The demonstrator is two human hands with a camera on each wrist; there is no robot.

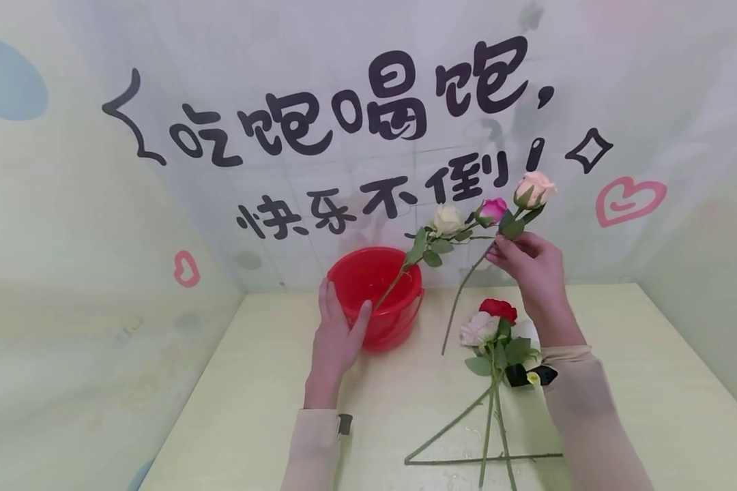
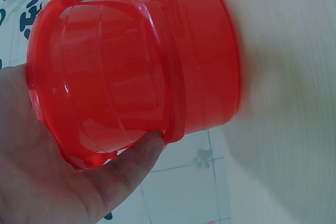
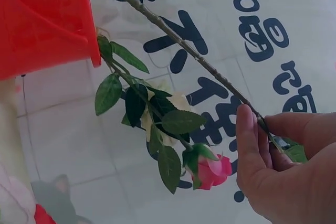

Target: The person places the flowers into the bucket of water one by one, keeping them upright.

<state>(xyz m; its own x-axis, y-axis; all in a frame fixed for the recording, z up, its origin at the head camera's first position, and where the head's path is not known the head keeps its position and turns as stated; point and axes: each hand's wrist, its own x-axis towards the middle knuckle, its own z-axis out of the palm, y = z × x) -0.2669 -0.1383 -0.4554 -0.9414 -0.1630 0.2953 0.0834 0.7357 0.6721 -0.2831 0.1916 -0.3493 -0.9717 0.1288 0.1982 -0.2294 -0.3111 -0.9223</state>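
A red plastic bucket (image 1: pixel 399 327) stands upright on the table, and my left hand (image 1: pixel 338 331) holds it by its left side, thumb on the front. In the left wrist view that thumb (image 2: pixel 131 161) presses near the bucket's handle (image 2: pixel 170 72). A cream rose (image 1: pixel 448 219) and a magenta rose (image 1: pixel 493 211) lean out of the bucket to the right. My right hand (image 1: pixel 537 269) pinches the stem (image 3: pixel 199 59) of a peach rose (image 1: pixel 534 189) just below its leaves. The rose is held bloom up, its stem slanting down to the left, outside the bucket.
A red rose (image 1: pixel 499 310) and a pale pink rose (image 1: pixel 480 330) lie on the table (image 1: pixel 252 409) below my right hand, with several crossing stems (image 1: pixel 460 460). A black object (image 1: pixel 531 376) is at the right cuff. Behind the table rises a printed backdrop (image 1: pixel 319 61).
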